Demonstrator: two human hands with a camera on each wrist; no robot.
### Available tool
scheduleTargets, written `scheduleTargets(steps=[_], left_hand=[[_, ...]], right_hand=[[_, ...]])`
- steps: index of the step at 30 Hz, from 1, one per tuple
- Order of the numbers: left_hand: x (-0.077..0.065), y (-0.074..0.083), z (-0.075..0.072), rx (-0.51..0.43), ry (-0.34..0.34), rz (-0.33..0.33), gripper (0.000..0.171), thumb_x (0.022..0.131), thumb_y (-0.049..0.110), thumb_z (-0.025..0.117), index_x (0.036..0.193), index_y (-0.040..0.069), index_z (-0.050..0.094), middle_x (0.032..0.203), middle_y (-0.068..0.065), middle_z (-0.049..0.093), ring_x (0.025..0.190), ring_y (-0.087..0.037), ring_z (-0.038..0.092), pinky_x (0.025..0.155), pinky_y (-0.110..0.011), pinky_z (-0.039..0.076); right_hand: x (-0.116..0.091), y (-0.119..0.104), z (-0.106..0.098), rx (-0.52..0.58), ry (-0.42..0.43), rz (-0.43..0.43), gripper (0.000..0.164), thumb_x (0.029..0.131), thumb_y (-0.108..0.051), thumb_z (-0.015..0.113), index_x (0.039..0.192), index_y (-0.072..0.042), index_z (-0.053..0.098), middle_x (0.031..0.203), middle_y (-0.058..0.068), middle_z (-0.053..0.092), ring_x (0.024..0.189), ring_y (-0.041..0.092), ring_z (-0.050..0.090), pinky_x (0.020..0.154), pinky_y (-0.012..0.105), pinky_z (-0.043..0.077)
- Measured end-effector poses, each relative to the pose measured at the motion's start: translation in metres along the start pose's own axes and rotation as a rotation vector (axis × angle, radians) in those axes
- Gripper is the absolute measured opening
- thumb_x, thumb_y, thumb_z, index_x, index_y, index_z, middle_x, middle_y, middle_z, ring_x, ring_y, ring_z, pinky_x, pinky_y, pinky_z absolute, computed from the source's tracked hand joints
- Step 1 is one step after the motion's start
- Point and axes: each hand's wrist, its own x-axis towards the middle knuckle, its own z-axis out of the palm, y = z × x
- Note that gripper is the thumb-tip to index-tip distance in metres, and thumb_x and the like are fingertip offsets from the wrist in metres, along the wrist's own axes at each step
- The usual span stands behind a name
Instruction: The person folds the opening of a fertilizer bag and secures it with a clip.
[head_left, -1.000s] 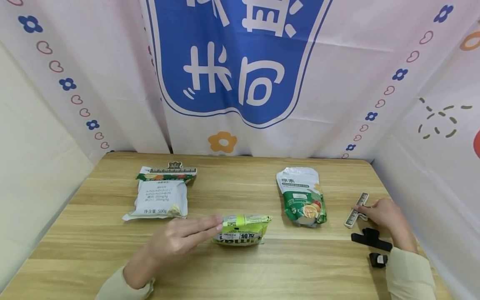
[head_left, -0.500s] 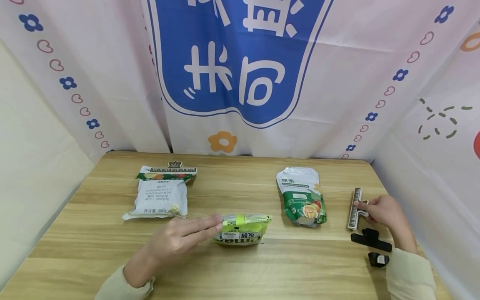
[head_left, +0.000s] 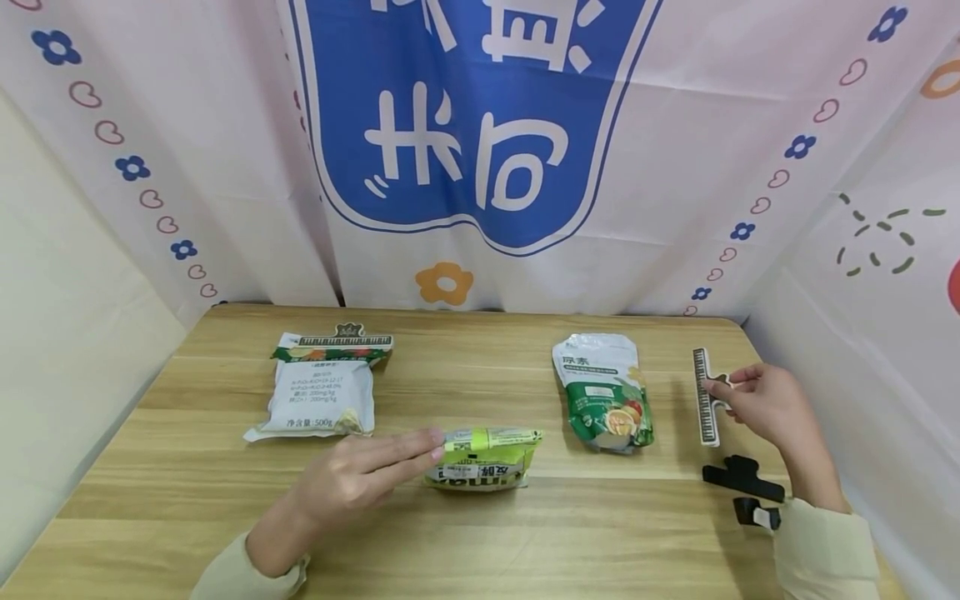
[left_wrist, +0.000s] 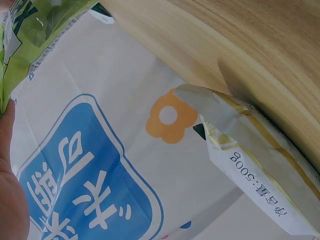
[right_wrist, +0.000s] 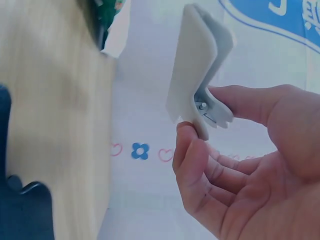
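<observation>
My left hand point(head_left: 352, 479) pinches the left end of the folded top of a yellow-green bag point(head_left: 487, 471), which stands upright on the table. In the left wrist view, part of that green bag point(left_wrist: 50, 30) shows at the upper left corner beside the hand point(left_wrist: 10, 190). At the right, my right hand point(head_left: 768, 408) holds a bag clip with a piano-key pattern point(head_left: 705, 404) by its handles, between thumb and fingers. The right wrist view shows the clip's plain pale back point(right_wrist: 192, 65) and its spring, with the long jaws pointing up and away from the hand point(right_wrist: 250, 165).
A black bag clip point(head_left: 742, 479) and a smaller black clip point(head_left: 753, 512) lie near the right sleeve. A green-and-white pouch point(head_left: 603, 392) lies right of centre on the wooden table point(head_left: 600, 542). At the left rests a white bag point(head_left: 322, 396), its top closed by another piano-key clip point(head_left: 348, 337).
The right hand has lifted the piano-key clip from beside the black clip, moved it farther back and turned it more upright in view. The left hand and the green bag have stayed put.
</observation>
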Motion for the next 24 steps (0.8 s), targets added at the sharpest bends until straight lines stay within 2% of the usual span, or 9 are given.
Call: scheduleTargets(steps=[7, 16, 24], left_hand=[[0.0, 0.0, 0.0, -0.011, 0.0, -0.004, 0.03, 0.11, 0.002, 0.05, 0.111, -0.001, 0.08, 0.109, -0.018, 0.081, 0.091, -0.026, 0.082, 0.079, -0.027, 0.066], [-0.001, 0.001, 0.0, -0.013, -0.009, -0.022, 0.03, 0.11, 0.003, 0.05, 0.112, 0.0, 0.08, 0.11, -0.017, 0.081, 0.091, -0.025, 0.082, 0.078, -0.028, 0.066], [-0.002, 0.001, -0.001, -0.021, -0.009, -0.02, 0.03, 0.11, 0.003, 0.05, 0.112, -0.001, 0.08, 0.11, -0.018, 0.081, 0.092, -0.026, 0.082, 0.078, -0.028, 0.067]], right_hand=[[-0.009, -0.015, 0.0, -0.038, 0.023, -0.036, 0.072, 0.1, -0.047, 0.068, 0.134, 0.015, 0.057, 0.11, 0.028, 0.076, 0.073, 0.015, 0.075, 0.065, 0.027, 0.054], [-0.017, -0.033, 0.005, -0.037, 0.071, -0.104, 0.055, 0.1, -0.044, 0.071, 0.122, 0.006, 0.072, 0.095, 0.016, 0.079, 0.073, 0.012, 0.069, 0.061, 0.026, 0.051], [-0.023, -0.049, 0.009, -0.044, 0.134, -0.154, 0.053, 0.097, -0.045, 0.074, 0.121, 0.003, 0.074, 0.1, 0.016, 0.077, 0.083, 0.016, 0.065, 0.064, 0.023, 0.05]])
